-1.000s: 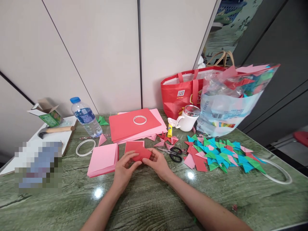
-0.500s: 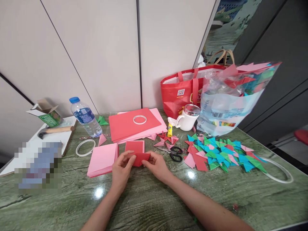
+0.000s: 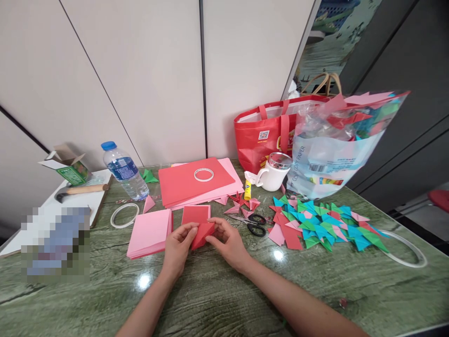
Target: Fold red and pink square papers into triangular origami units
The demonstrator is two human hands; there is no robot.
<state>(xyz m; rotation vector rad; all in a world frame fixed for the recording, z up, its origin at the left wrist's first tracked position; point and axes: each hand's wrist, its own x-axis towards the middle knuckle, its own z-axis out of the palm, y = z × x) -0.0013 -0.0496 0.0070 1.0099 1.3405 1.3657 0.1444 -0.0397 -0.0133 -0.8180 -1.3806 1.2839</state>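
Just before the red stack (image 3: 195,213), the left hand (image 3: 178,245) and right hand (image 3: 230,244) pinch a red sheet (image 3: 202,235), apparently mid-fold; firm, even pressing seems called for next.

Matt red folded paper (image 3: 203,234); glossy wood-grained tabletop (image 3: 196,299); clear plastic bottle (image 3: 126,175).

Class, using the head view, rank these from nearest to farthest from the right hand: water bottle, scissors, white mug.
1. Scissors, just right of the right hand.
2. White mug, farther back, to the right.
3. Water bottle, back on the left.
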